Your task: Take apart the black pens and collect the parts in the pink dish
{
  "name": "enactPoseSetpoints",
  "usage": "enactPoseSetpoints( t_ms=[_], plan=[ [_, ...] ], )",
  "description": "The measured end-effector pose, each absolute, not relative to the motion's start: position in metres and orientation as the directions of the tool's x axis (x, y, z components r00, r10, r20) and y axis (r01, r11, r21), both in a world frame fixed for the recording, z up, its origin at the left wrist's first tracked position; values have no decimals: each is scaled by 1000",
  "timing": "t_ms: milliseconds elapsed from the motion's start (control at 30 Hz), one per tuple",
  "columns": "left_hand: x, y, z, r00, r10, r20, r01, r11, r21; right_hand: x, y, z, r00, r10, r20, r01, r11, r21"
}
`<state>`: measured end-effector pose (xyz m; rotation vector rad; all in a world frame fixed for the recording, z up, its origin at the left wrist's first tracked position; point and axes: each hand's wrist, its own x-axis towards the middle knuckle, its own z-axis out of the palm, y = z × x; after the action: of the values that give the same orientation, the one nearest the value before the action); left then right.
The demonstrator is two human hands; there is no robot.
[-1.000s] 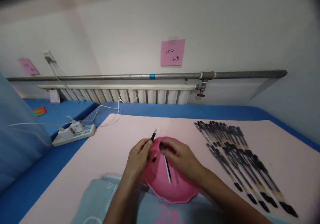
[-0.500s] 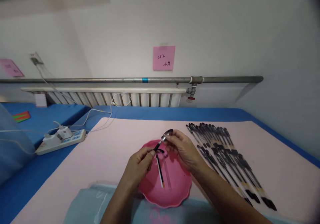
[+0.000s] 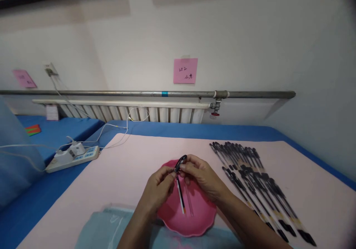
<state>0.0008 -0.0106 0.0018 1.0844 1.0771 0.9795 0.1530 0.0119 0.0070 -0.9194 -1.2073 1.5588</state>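
Observation:
Above the pink scalloped plate (image 3: 194, 228), my two hands meet at a small pen part. My right hand (image 3: 204, 176) pinches a black pen cap (image 3: 181, 161) with its clip side up. Fingertips of my left hand (image 3: 158, 191) are closed on the black pen grip at the cap's lower end; most of the grip is hidden by the fingers. Below them in the plate lie an ink refill (image 3: 181, 197), black and white with an orange end, and a clear pen barrel (image 3: 189, 200).
Rows of black-capped pens (image 3: 263, 189) lie in banded bundles to the right on the pink sheet (image 3: 111, 174). Light blue plastic (image 3: 100, 223) is under the plate's near side. A power strip (image 3: 73, 160) with cables stands at left; a radiator (image 3: 155, 114) runs behind.
My hands have come closer together. The cap now covers the silver piece and much of the black grip that showed between them. The view has tilted slightly up and left.

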Motion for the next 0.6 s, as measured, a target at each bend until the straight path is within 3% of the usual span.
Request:
enactPoseSetpoints(
  t_ms=[267, 400, 500, 600],
  plan=[
    [2, -11, 1, 170, 979, -108, -156, 135, 979, 153, 5, 18, -278, 961, -8, -112, -41, -993],
    [10, -12, -4, 133, 991, -16, -335, 60, 940, 150, -9, 14, -261, 965, -28, -34, -38, -999],
    [23, -16, -9, 152, 988, -16, -495, 91, 864, 141, -24, 6, -238, 971, -16, -15, -20, -1000],
    [35, -23, -13, 223, 972, -70, -519, 179, 836, 136, -38, 1, -188, 982, -2, 13, 1, -1000]
  ],
)
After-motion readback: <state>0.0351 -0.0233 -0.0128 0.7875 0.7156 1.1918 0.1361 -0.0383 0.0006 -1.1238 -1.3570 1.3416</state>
